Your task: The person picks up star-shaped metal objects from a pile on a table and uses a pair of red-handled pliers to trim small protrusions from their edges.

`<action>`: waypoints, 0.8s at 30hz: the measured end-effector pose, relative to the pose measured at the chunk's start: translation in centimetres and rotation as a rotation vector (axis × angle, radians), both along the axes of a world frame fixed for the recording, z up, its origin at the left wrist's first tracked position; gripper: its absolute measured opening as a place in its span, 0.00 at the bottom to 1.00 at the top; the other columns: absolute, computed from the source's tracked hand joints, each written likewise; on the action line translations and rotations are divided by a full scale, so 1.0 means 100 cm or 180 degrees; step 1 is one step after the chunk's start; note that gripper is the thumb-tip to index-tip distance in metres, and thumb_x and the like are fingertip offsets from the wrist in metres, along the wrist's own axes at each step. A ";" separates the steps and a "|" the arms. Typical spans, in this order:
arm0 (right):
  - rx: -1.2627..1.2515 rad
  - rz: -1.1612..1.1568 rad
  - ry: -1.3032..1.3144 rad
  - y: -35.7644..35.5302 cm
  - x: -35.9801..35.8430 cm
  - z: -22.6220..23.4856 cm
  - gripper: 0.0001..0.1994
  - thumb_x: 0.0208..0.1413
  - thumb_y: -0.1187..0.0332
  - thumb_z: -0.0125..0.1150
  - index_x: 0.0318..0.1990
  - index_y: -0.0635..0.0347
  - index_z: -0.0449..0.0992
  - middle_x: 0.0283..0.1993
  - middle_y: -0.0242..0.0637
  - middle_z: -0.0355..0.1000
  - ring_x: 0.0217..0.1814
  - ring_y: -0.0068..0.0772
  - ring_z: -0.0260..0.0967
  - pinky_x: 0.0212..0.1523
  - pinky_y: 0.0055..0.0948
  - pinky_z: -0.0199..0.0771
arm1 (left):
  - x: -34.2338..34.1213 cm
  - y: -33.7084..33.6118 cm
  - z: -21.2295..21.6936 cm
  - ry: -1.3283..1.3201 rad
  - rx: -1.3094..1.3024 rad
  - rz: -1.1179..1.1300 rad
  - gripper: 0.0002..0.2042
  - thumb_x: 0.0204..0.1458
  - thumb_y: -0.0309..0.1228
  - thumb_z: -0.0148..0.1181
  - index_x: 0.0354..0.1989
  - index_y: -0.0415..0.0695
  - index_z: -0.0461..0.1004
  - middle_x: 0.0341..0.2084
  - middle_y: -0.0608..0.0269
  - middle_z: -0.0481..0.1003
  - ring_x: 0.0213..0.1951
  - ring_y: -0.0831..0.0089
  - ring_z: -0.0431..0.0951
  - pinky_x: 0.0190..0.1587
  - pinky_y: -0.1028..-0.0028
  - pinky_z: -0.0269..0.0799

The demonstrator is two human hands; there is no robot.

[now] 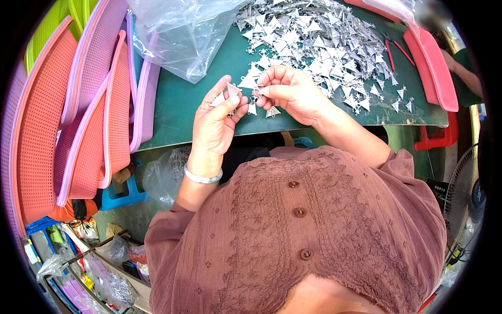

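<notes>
My left hand (pixel 212 123), with a pale bangle at its wrist, is closed on several small silver triangular metal pieces (pixel 233 89) with tiny loops at their corners. The thumb presses them against the fingers. Just to its right, my right hand (pixel 293 94) pinches a small silver piece (pixel 263 91) between thumb and fingertips; most of that piece is covered. Below the fingertips, a few loose triangular pieces (pixel 272 111) lie near the table's front edge. Beyond both hands spreads a large heap of similar silver triangular pieces (pixel 319 47) on the green table (pixel 175 112).
Stacked perforated baskets (pixel 42 125) in orange, purple and green stand at the left. A clear plastic bag (pixel 188 36) lies at the table's far left. Red-handled pliers (pixel 390 56) and a pink tray (pixel 431 73) are at the right. A fan (pixel 463 204) stands at the lower right.
</notes>
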State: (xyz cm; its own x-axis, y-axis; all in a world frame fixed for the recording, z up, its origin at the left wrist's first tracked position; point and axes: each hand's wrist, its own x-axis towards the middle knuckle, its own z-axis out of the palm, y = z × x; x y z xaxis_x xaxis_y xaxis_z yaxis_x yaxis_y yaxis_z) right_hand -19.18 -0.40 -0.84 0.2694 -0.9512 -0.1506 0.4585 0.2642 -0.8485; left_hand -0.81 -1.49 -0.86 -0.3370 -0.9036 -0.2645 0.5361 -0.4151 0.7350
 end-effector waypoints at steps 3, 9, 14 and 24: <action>-0.0040 -0.0006 -0.0022 0.001 0.000 0.001 0.06 0.47 0.78 0.53 0.34 0.64 0.68 0.30 0.34 0.69 0.30 0.26 0.68 0.32 0.22 0.68 | 0.000 0.000 0.001 -0.0060 0.0065 -0.0050 0.17 0.45 0.20 0.54 0.46 0.38 0.64 0.32 0.58 0.72 0.35 0.70 0.74 0.39 0.75 0.73; -0.0063 -0.0064 -0.0014 0.002 0.000 -0.002 0.06 0.47 0.79 0.53 0.34 0.64 0.68 0.30 0.34 0.68 0.30 0.26 0.69 0.32 0.23 0.68 | 0.000 0.000 -0.002 0.0017 0.0098 -0.0060 0.15 0.49 0.24 0.49 0.47 0.37 0.62 0.39 0.52 0.70 0.40 0.66 0.73 0.42 0.71 0.72; -0.0066 -0.0089 0.0020 0.001 -0.001 -0.004 0.06 0.47 0.80 0.52 0.34 0.64 0.68 0.31 0.34 0.68 0.31 0.27 0.69 0.32 0.22 0.69 | 0.000 0.000 0.000 0.0256 0.0072 -0.0110 0.16 0.51 0.28 0.43 0.48 0.37 0.59 0.43 0.48 0.67 0.45 0.60 0.71 0.46 0.65 0.70; -0.0030 -0.0176 0.0089 0.004 0.001 -0.001 0.07 0.46 0.80 0.52 0.35 0.65 0.68 0.32 0.35 0.67 0.32 0.28 0.69 0.33 0.23 0.69 | 0.001 0.002 0.000 0.0402 0.0085 -0.0086 0.16 0.50 0.27 0.43 0.48 0.37 0.57 0.44 0.45 0.66 0.46 0.56 0.70 0.50 0.60 0.66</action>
State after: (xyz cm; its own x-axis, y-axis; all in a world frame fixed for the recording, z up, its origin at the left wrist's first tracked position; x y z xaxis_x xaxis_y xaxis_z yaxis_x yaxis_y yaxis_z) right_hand -19.06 0.01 -0.90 0.2121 -0.9659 -0.1482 0.4484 0.2310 -0.8635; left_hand -0.68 -1.33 -0.88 -0.3932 -0.8870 -0.2420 0.6122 -0.4490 0.6508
